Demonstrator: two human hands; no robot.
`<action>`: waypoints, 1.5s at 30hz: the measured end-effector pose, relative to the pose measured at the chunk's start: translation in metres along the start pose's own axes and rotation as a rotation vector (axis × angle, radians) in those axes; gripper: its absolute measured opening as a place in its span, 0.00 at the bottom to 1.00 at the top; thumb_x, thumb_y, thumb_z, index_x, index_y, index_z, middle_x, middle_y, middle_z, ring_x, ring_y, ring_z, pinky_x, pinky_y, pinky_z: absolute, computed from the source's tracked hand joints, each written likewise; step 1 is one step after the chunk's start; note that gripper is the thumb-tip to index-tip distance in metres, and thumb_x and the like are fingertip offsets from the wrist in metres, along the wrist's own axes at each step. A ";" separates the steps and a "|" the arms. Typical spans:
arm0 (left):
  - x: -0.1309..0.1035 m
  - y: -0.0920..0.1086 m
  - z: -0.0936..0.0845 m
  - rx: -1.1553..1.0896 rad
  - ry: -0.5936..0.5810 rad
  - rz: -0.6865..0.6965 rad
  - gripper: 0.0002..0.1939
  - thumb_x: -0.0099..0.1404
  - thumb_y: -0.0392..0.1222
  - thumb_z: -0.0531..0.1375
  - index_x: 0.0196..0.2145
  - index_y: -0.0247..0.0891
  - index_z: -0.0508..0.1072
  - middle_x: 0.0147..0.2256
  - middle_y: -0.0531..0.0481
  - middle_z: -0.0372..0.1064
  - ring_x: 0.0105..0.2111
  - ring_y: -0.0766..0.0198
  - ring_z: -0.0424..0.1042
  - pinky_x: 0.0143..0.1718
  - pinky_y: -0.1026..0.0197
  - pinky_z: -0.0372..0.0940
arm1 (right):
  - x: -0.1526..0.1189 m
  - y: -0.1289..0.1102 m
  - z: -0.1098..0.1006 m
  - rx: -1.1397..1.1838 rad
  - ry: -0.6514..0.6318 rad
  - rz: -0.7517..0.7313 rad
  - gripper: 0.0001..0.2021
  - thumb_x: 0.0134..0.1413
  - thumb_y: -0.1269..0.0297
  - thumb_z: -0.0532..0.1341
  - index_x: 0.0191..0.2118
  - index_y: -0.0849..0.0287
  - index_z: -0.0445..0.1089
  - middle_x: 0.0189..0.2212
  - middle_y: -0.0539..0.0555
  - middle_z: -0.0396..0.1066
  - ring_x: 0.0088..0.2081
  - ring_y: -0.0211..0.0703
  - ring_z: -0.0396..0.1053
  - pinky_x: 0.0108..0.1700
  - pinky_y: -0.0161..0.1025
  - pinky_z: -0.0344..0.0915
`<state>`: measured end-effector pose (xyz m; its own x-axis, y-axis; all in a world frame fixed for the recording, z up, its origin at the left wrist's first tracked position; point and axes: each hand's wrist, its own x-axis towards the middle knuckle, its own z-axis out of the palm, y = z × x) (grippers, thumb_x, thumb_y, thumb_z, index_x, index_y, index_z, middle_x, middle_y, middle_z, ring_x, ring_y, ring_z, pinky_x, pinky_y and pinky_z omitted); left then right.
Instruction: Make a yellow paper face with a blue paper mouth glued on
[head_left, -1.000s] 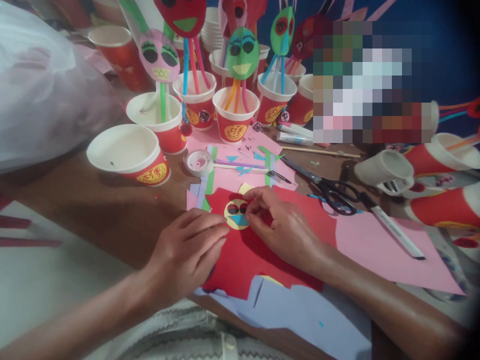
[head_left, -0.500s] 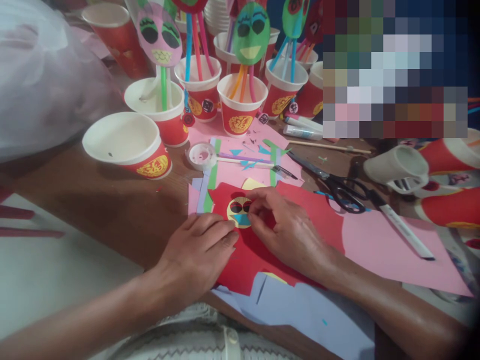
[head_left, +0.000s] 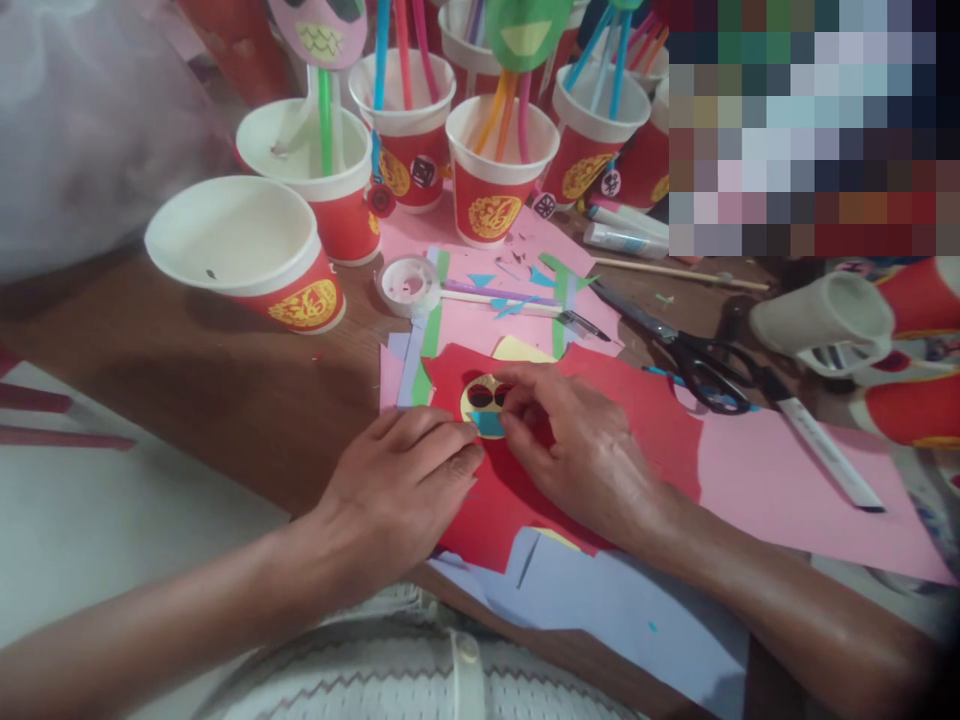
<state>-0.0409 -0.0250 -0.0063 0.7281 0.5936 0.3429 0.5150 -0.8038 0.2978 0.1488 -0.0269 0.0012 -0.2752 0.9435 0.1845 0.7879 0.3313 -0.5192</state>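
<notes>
Brown table (head_left: 210, 385); on red paper (head_left: 499, 505) lies a yellow face cutout (head_left: 487, 420). Over that paper: left hand (head_left: 409, 480), fingers together; right hand (head_left: 577, 435), curled; can't tell if either pinches. Beyond it: cups (head_left: 495, 175), gold emblems (head_left: 493, 215) unreadable.

Brown table (head_left: 187, 360): red-and-white cups (head_left: 300, 303), thin stick (head_left: 690, 273), pink paper (head_left: 480, 338).

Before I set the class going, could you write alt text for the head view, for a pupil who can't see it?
A left hand and a right hand flank a yellow paper face lying on red paper. Scissors lie to the right; red-and-white cups stand behind.
</notes>
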 end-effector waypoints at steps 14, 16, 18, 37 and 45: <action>-0.003 -0.002 0.002 0.045 0.033 0.037 0.09 0.64 0.34 0.53 0.38 0.36 0.73 0.43 0.48 0.73 0.41 0.58 0.68 0.39 0.54 0.66 | -0.006 0.000 0.006 -0.282 0.073 -0.194 0.11 0.58 0.73 0.53 0.45 0.61 0.65 0.29 0.53 0.72 0.31 0.44 0.68 0.34 0.41 0.58; -0.004 -0.002 0.005 0.034 0.042 0.039 0.10 0.65 0.34 0.52 0.38 0.36 0.73 0.42 0.49 0.74 0.41 0.57 0.67 0.39 0.53 0.65 | -0.006 -0.001 0.007 -0.325 0.069 -0.209 0.11 0.58 0.74 0.52 0.45 0.62 0.65 0.27 0.53 0.72 0.30 0.44 0.67 0.33 0.41 0.57; -0.005 -0.002 0.007 0.033 0.041 0.037 0.11 0.65 0.35 0.51 0.38 0.36 0.73 0.42 0.49 0.74 0.42 0.57 0.66 0.39 0.52 0.65 | -0.005 0.000 0.006 -0.351 0.061 -0.209 0.11 0.57 0.74 0.53 0.45 0.63 0.66 0.27 0.54 0.72 0.29 0.45 0.68 0.32 0.41 0.58; 0.004 0.003 0.001 0.142 -0.126 0.025 0.14 0.64 0.39 0.57 0.46 0.33 0.70 0.42 0.45 0.72 0.41 0.56 0.67 0.39 0.53 0.62 | 0.007 0.035 -0.032 -0.185 -0.107 -0.329 0.09 0.54 0.72 0.55 0.37 0.55 0.72 0.32 0.53 0.74 0.35 0.45 0.70 0.36 0.42 0.62; 0.006 0.004 0.001 0.130 -0.165 0.018 0.16 0.64 0.41 0.56 0.48 0.31 0.69 0.42 0.45 0.71 0.41 0.54 0.66 0.40 0.53 0.61 | 0.009 0.043 -0.029 -0.215 -0.187 -0.492 0.11 0.54 0.72 0.54 0.37 0.59 0.74 0.31 0.56 0.73 0.34 0.45 0.69 0.34 0.41 0.60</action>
<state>-0.0342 -0.0252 -0.0040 0.7964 0.5728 0.1938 0.5474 -0.8191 0.1715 0.1963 -0.0041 0.0045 -0.7154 0.6692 0.2009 0.6313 0.7423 -0.2245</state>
